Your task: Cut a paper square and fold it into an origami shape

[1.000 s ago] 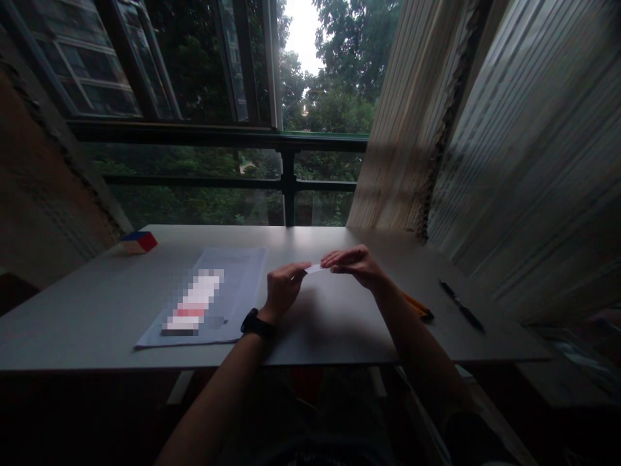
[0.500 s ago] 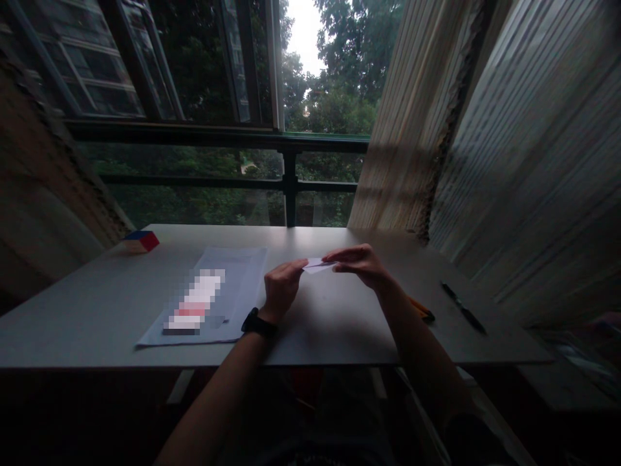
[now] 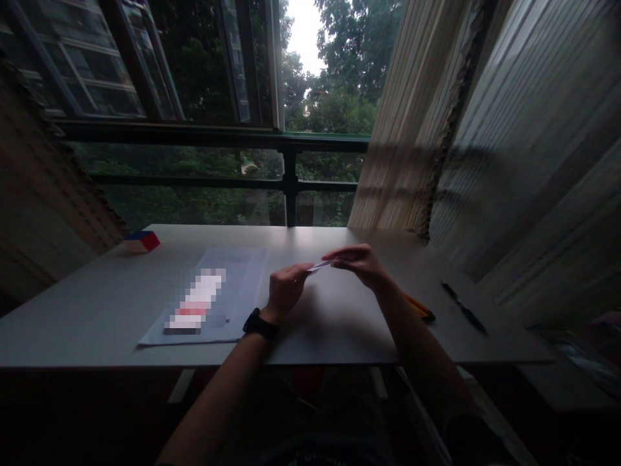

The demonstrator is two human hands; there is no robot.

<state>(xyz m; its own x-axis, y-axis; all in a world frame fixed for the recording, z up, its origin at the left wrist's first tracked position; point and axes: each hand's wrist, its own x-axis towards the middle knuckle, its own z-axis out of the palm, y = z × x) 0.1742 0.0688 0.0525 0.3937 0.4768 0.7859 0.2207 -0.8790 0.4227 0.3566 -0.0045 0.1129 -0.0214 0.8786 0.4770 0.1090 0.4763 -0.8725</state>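
Observation:
Between my two hands, above the white table (image 3: 301, 343), is a small piece of white paper (image 3: 321, 265), seen nearly edge-on. My left hand (image 3: 287, 288), with a black watch (image 3: 259, 323) at its wrist, pinches the paper's left end. On the other side, my right hand (image 3: 359, 261) grips the right end, its fingers stretched along the paper and the thumb below. The fingers cover much of the paper, so I cannot make out its folds.
Left of my hands lie white paper sheets (image 3: 242, 278), partly blurred out. A coloured cube (image 3: 143, 242) sits at the far left. A yellow-and-black tool (image 3: 422, 309) is partly behind my right forearm; a dark pen (image 3: 463, 307) lies farther right. Window and curtains (image 3: 388, 168) stand behind the table.
The paper has tilted from showing its flat face to nearly edge-on. My left hand has shifted slightly right and down, nearer my right hand, which has barely moved.

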